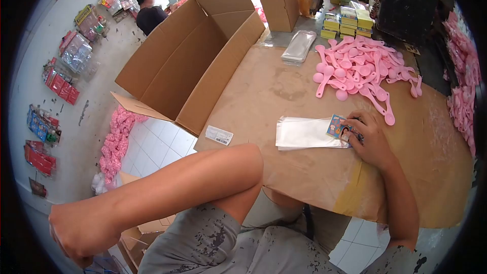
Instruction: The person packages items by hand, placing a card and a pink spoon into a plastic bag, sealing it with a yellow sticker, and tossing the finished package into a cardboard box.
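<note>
My right hand (373, 139) is at the table, its thumb and fingers bent onto a small blue printed card (335, 126). The card lies over the right end of a stack of clear plastic bags (307, 133). Far from the table, at the lower left, my left hand (83, 231) is closed, with its fingers curled under; whatever may be inside is hidden. Beyond my right hand lies a heap of pink plastic spoons (362, 66), several with a round scoop end.
An open cardboard box (215, 81) stands along the table's left side, near a white barcode label (219, 135). More clear bags (299, 46) and stacked yellow card packs (347, 22) lie at the back. A person (149, 12) is beyond the box. Packaged goods hang on the wall.
</note>
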### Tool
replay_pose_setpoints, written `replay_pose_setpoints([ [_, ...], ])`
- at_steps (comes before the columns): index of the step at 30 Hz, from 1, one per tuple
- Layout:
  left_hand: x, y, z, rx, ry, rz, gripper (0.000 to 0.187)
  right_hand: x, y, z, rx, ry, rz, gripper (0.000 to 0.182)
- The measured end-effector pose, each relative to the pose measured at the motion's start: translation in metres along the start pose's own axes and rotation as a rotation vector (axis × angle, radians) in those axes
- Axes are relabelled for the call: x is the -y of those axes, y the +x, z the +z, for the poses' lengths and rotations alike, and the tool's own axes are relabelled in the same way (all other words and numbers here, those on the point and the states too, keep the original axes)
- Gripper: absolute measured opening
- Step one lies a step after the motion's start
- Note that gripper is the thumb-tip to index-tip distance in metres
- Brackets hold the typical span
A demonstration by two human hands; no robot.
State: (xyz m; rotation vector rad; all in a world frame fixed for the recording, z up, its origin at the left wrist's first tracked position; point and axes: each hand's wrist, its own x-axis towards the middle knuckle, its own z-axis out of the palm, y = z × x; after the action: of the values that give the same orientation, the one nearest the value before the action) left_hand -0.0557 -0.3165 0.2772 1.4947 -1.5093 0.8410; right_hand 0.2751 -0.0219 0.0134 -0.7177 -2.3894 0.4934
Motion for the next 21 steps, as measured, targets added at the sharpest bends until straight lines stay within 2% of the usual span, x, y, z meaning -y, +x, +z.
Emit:
replay_pose_setpoints([
  [5,0.01,0.011,-0.01,0.242,-0.094,0.077,0.013,0.001,0.0,0.0,-0.026,-0.056,0.043,0.034],
  [7,0.009,0.011,-0.013,0.244,-0.079,0.085,0.012,0.0,0.001,0.001,-0.028,-0.083,0.041,0.036],
  [11,0.001,0.005,-0.018,0.097,0.015,0.065,0.011,-0.002,0.001,-0.002,-0.058,-0.142,0.016,0.04],
  [14,-0.017,-0.008,-0.024,-0.144,0.218,0.055,0.011,-0.003,0.0,-0.002,-0.074,-0.157,0.012,0.04],
  [16,-0.033,-0.022,-0.034,-0.423,0.502,-0.018,0.011,-0.004,0.002,-0.001,-0.083,-0.147,0.005,0.039],
  [18,-0.047,-0.044,-0.055,-0.724,0.73,-0.181,0.012,-0.006,-0.001,-0.001,-0.09,-0.15,0.008,0.037],
  [21,-0.043,-0.101,-0.105,-1.127,0.839,-0.552,0.013,-0.008,-0.002,-0.002,-0.114,-0.06,0.042,0.033],
])
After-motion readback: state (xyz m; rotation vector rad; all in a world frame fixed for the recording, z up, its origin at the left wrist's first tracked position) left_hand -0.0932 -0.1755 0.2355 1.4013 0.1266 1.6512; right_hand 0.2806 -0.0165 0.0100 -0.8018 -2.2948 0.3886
